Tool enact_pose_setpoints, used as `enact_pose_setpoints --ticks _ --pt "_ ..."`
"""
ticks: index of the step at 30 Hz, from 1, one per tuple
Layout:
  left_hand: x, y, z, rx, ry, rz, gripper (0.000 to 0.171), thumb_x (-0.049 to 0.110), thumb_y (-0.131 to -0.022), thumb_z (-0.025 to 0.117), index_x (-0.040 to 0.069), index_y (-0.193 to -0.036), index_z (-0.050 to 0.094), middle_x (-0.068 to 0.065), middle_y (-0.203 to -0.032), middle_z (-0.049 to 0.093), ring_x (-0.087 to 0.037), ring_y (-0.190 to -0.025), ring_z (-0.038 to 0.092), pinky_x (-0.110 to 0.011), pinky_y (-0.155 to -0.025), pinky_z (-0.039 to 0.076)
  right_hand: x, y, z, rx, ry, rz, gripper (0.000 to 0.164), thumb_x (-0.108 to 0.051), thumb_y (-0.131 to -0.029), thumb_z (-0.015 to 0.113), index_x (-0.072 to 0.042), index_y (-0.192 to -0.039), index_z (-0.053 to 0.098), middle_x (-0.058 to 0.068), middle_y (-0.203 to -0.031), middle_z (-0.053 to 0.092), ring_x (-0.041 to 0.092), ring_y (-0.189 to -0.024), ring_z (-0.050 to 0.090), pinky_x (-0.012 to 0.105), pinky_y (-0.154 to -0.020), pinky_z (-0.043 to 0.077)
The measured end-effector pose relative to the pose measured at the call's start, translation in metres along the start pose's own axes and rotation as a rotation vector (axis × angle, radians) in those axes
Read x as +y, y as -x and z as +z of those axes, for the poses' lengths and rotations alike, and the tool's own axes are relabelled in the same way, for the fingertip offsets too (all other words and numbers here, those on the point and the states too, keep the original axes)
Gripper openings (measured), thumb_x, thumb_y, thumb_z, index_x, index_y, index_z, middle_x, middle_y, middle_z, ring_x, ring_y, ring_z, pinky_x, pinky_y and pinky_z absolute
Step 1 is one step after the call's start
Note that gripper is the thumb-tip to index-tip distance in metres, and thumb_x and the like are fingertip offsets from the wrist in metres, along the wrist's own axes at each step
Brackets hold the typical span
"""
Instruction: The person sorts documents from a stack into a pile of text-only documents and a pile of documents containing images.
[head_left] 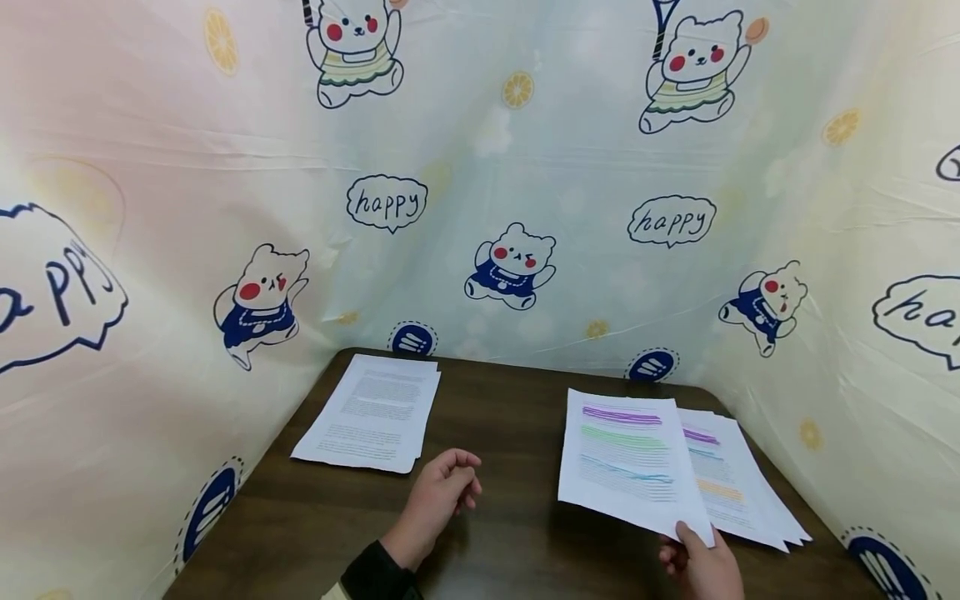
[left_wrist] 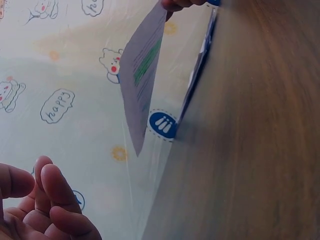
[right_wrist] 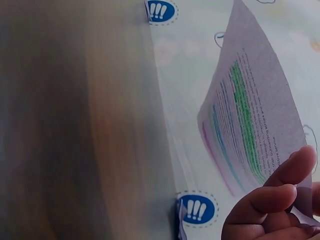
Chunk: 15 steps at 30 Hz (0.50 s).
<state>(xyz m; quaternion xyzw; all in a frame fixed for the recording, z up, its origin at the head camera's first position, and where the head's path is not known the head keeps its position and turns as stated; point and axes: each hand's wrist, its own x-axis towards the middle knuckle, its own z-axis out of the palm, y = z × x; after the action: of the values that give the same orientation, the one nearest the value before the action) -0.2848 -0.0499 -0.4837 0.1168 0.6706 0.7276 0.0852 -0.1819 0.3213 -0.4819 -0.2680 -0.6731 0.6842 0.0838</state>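
Observation:
My right hand [head_left: 705,567] pinches the bottom right corner of a printed sheet [head_left: 622,458] marked with purple, green and blue highlighter. The sheet is raised off the table, its left part over bare wood and its right edge overlapping a highlighted paper stack [head_left: 731,483]. In the right wrist view, fingers [right_wrist: 280,200] grip the corner of the bowed page. My left hand [head_left: 438,500] holds nothing, its fingers loosely bent above the table. It is nearest to the left stack of plain printed sheets [head_left: 367,412], which shows no highlighter.
The dark brown wooden table [head_left: 495,433] runs back to a printed cloth [head_left: 450,267] with bears and the word happy. This cloth also hangs close along the left and right sides. Sheets in the right stack fan out toward the table's right edge.

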Motion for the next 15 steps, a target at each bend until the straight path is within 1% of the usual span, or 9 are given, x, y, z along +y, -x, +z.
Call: enact_pose_setpoints --ticks 3,5,7,9,11,12,14,15 --pt "0.000 0.000 0.000 0.004 -0.003 -0.001 0.019 0.017 -0.107 0.056 0.006 -0.118 0.066 -0.002 -0.084 0.070 -0.016 -0.069 0.065 -0.028 -0.062 0.050 -0.002 -0.003 -0.008 0.039 0.015 -0.003 0.040 -0.022 -0.115 0.034 0.004 -0.144 0.039 -0.006 -0.077 0.069 0.010 -0.068 0.065 0.032 -0.064 0.056" --pt "0.000 0.001 0.000 0.004 -0.003 -0.003 0.019 0.016 -0.106 0.056 0.006 -0.118 0.066 -0.002 -0.084 0.070 -0.016 -0.069 0.065 -0.028 -0.062 0.050 -0.002 -0.007 -0.014 0.059 0.005 -0.012 0.036 -0.023 -0.114 0.036 0.003 -0.138 0.043 -0.008 -0.076 0.069 0.009 -0.067 0.065 0.031 -0.064 0.056" --pt "0.000 0.001 0.000 0.007 -0.004 -0.007 0.019 0.016 -0.106 0.056 0.006 -0.118 0.066 -0.002 -0.084 0.070 -0.016 -0.069 0.065 -0.028 -0.062 0.050 -0.001 -0.010 -0.020 0.074 -0.024 -0.015 0.029 -0.024 -0.114 0.036 -0.004 -0.131 0.048 -0.010 -0.075 0.068 0.007 -0.066 0.064 0.030 -0.064 0.055" --pt "-0.001 0.001 -0.001 0.008 -0.004 -0.009 0.019 0.016 -0.106 0.056 0.006 -0.118 0.066 -0.002 -0.084 0.070 -0.016 -0.069 0.065 -0.029 -0.062 0.050 -0.001 -0.015 -0.027 0.076 -0.076 -0.012 0.021 -0.024 -0.114 0.036 -0.013 -0.122 0.052 -0.011 -0.074 0.068 0.006 -0.065 0.063 0.029 -0.064 0.054" --pt "-0.001 0.000 -0.001 0.009 -0.003 -0.010 0.019 0.016 -0.106 0.056 0.006 -0.118 0.066 -0.003 -0.084 0.070 -0.016 -0.069 0.065 -0.029 -0.062 0.050 -0.001 -0.020 -0.034 0.064 -0.123 0.001 0.017 -0.024 -0.115 0.036 -0.022 -0.114 0.053 -0.012 -0.075 0.069 0.005 -0.066 0.063 0.028 -0.066 0.053" --pt "-0.001 0.000 0.000 0.009 -0.002 -0.010 0.019 0.016 -0.106 0.056 0.006 -0.118 0.066 -0.003 -0.084 0.070 -0.016 -0.069 0.065 -0.029 -0.062 0.050 -0.001 -0.023 -0.038 0.050 -0.139 0.009 0.018 -0.024 -0.115 0.035 -0.025 -0.111 0.053 -0.013 -0.076 0.069 0.005 -0.067 0.063 0.028 -0.066 0.052" --pt "-0.001 -0.001 0.000 0.007 0.001 -0.010 0.019 0.017 -0.106 0.056 0.006 -0.118 0.066 -0.003 -0.084 0.070 -0.016 -0.069 0.065 -0.029 -0.062 0.050 -0.003 -0.029 -0.047 0.009 -0.160 0.020 0.020 -0.024 -0.115 0.035 -0.029 -0.108 0.053 -0.015 -0.078 0.069 0.004 -0.069 0.062 0.027 -0.068 0.052" --pt "-0.001 -0.001 0.000 0.007 0.002 -0.009 0.019 0.017 -0.106 0.056 0.006 -0.118 0.066 -0.002 -0.084 0.070 -0.016 -0.069 0.065 -0.029 -0.062 0.050 -0.004 -0.032 -0.052 -0.013 -0.151 0.029 0.020 -0.024 -0.115 0.034 -0.029 -0.109 0.052 -0.015 -0.079 0.070 0.004 -0.071 0.062 0.027 -0.069 0.052"
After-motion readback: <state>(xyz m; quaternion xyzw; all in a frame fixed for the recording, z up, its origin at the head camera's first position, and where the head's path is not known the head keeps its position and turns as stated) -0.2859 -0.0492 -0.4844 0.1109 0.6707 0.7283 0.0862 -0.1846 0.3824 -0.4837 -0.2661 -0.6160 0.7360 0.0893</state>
